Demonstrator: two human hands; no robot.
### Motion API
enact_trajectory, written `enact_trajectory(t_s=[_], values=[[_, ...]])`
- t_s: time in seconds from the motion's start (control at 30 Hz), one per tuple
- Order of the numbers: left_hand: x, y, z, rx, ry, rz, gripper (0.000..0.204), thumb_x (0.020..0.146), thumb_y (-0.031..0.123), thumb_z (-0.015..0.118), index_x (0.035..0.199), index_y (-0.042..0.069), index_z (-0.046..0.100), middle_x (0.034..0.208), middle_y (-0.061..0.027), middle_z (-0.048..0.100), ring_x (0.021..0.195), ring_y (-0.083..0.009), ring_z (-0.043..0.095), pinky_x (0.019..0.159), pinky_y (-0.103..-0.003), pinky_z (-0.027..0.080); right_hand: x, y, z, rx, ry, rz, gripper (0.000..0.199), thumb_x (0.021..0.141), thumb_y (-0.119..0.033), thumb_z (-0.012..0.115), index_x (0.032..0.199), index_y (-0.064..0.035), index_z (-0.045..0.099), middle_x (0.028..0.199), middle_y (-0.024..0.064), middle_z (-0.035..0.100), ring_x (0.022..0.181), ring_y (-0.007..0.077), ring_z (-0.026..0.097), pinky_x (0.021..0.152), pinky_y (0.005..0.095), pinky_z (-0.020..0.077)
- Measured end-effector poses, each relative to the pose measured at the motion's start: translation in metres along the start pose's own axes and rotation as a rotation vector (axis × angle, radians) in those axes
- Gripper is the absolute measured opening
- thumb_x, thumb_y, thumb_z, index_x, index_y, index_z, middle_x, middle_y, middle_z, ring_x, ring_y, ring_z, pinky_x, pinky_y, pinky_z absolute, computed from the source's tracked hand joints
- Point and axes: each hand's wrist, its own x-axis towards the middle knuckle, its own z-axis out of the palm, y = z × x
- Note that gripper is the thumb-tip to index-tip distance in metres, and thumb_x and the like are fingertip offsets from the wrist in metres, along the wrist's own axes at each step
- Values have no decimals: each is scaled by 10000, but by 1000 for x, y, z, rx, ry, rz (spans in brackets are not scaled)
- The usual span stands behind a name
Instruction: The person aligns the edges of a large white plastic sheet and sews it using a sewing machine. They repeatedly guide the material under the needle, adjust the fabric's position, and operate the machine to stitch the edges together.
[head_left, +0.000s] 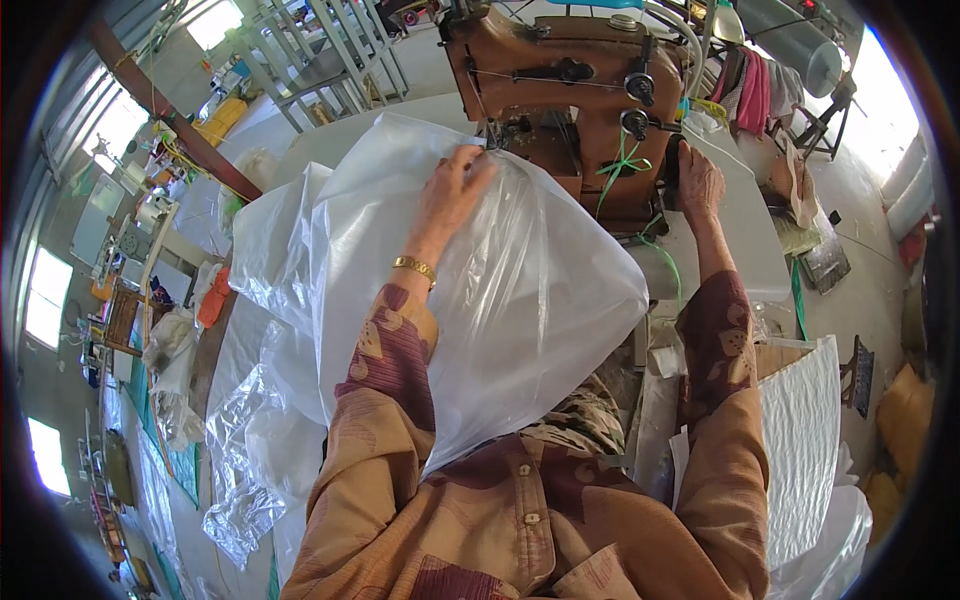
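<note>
Pale workshop floor (422,65); metal rack (318,72) beyond a whitish sewing table (738,235). Brown sewing machine (590,60) on the table; translucent plastic sheet (500,310) spread from its needle end toward the lap (585,415). Left hand (455,192) on the sheet, fingers slightly bent, pinch unclear. Right hand (702,180) against the dark handwheel (671,175), fingers together, grip not discernible.

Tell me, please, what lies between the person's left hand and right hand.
In the head view, part of the translucent plastic sheet and the brown sewing machine, with its tied green ribbon, lie between the left hand and right hand.
</note>
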Motion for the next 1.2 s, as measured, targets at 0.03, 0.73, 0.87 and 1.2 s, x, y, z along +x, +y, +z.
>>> enact_trajectory(t_s=[0.03, 0.73, 0.87, 1.2], values=[[2, -2, 2, -25, 26, -14, 442, 931, 371, 685, 1220, 44, 615, 1096, -150, 688, 1027, -337, 626, 910, -460, 494, 2, 0, 0, -3, -9, -10, 521, 1047, -506, 404, 958, -88, 700, 932, 213, 711, 914, 445, 668, 796, 547, 501], [11, -3, 20, 121, 158, -36, 453, 825, 340, 791, 1119, 6, 709, 1158, -157, 648, 1119, -351, 596, 988, -433, 469, -67, -107, -98, 71, 244, -528, 123, 937, -215, 628, 947, -93, 639, 911, 92, 647, 861, 299, 650, 727, 436, 493], [16, -8, 6, -16, 16, 3, 446, 884, 358, 731, 1161, 10, 704, 1150, -170, 645, 1107, -341, 610, 980, -426, 471, -104, -177, -82, 226, 4, -727, 102, 899, -183, 642, 973, -112, 647, 908, 51, 604, 878, 252, 618, 756, 401, 460], [26, -7, -17, 138, -193, 104, 355, 972, 269, 652, 1241, 40, 675, 1264, -112, 623, 1128, -326, 622, 1018, -399, 474, -57, -199, -10, -26, -130, -894, 169, 816, -119, 663, 973, -65, 698, 999, 114, 614, 977, 270, 642, 841, 407, 516]])
